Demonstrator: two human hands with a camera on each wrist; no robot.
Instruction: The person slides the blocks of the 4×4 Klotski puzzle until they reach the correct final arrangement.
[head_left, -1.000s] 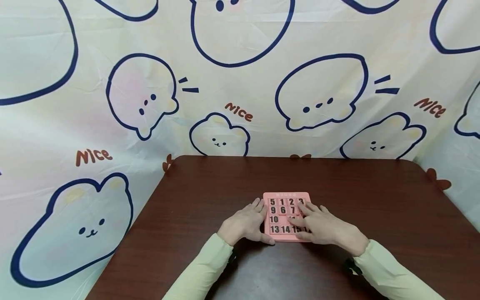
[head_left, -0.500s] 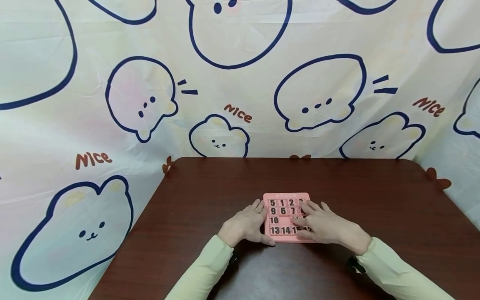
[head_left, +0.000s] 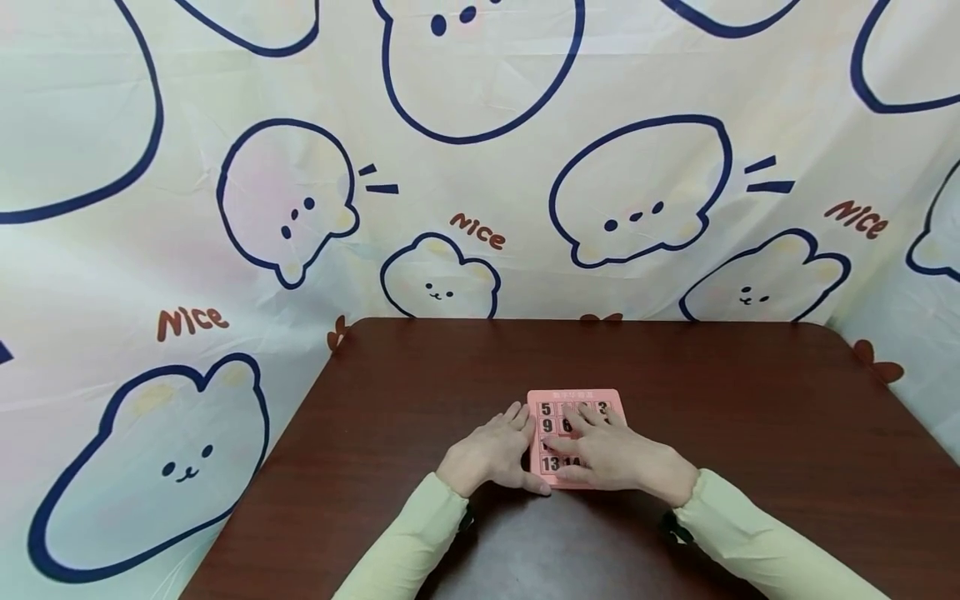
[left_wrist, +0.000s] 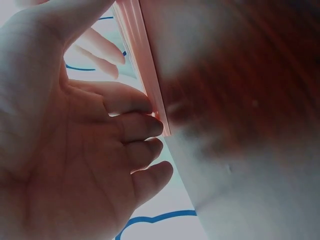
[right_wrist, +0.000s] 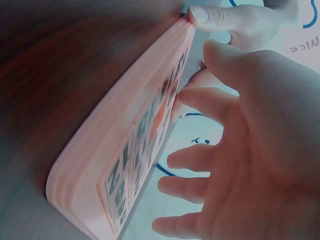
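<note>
A pink sliding number puzzle (head_left: pixel 549 427) lies flat on the table, with black numbers on its square tiles. My left hand (head_left: pixel 491 454) rests against it, fingertips along its left edge and thumb at the near left corner. In the left wrist view, those slightly bent fingers (left_wrist: pixel 142 125) meet the puzzle's side (left_wrist: pixel 147 62). Over the tiles spreads my right hand (head_left: pixel 618 457), its index fingertip at the left of the third row. The right wrist view has this fingertip (right_wrist: pixel 187 95) right at the tile face, the other fingers apart from it. Most right-hand tiles are hidden beneath the hand.
The dark brown table (head_left: pixel 420 367) extends around the puzzle on all sides. Behind it hangs a pale cloth (head_left: pixel 517 175) with blue-outlined cartoon animals. Both forearms, in light green sleeves (head_left: pixel 408 533), reach in from the near edge.
My right hand slid slightly right along the third row, then moved left across the puzzle to the 10 tile. The left hand kept its place. The head view shifted slightly.
</note>
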